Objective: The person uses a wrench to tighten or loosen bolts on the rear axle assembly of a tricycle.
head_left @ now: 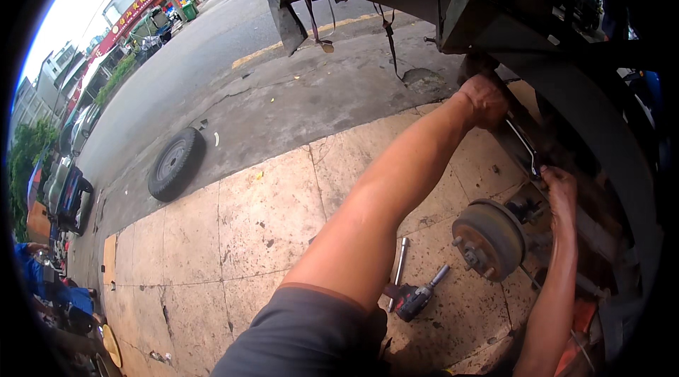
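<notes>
My left hand is closed around the upper end of a silver wrench beside a dark metal part of the vehicle's underside. My right hand is closed on the wrench's lower, bent end, below and right of the left. Under them sits a rusty wheel hub and drum with protruding studs, the wheel off. A cordless impact wrench with a socket lies on the tiled pavement, next to a long steel bar. The tips of my left fingers are partly hidden in shadow.
A loose tyre lies on the concrete at left. The dark vehicle body overhangs the right side, with straps dangling. Beyond are the road, parked vehicles and shopfronts. A person in blue is at the far left edge, near a yellow hat.
</notes>
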Available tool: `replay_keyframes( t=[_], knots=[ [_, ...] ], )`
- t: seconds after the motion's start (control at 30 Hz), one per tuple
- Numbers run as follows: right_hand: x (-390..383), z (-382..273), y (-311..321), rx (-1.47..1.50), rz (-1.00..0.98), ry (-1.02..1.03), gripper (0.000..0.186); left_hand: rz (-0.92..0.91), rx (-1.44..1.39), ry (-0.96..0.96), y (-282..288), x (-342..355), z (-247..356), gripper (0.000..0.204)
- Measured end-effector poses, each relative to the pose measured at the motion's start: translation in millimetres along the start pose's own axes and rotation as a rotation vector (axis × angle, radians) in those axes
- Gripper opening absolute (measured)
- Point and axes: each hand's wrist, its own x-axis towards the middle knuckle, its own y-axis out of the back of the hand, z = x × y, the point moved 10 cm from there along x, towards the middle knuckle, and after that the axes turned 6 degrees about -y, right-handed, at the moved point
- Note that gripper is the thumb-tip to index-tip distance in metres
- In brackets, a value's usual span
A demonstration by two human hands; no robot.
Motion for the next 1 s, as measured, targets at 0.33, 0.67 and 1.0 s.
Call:
replay_keyframes(
  t=[0.33,0.67,1.0],
  knots=[
    [-37.2,-5.3,93.1,-0.903,0.426,0.261,0.062,0.191,0.171,-0.025,29.4,-18.2,12.0,0.022],
    [-46.0,0.4,93.4,-1.256,0.048,0.131,0.082,0.074,0.151,0.102,16.0,-30.9,4.6,0.023],
    [-42.9,10.2,108.7,-1.186,0.062,0.230,0.078,-0.306,0.094,0.386,84.7,-95.9,140.7,0.021]
  ],
)
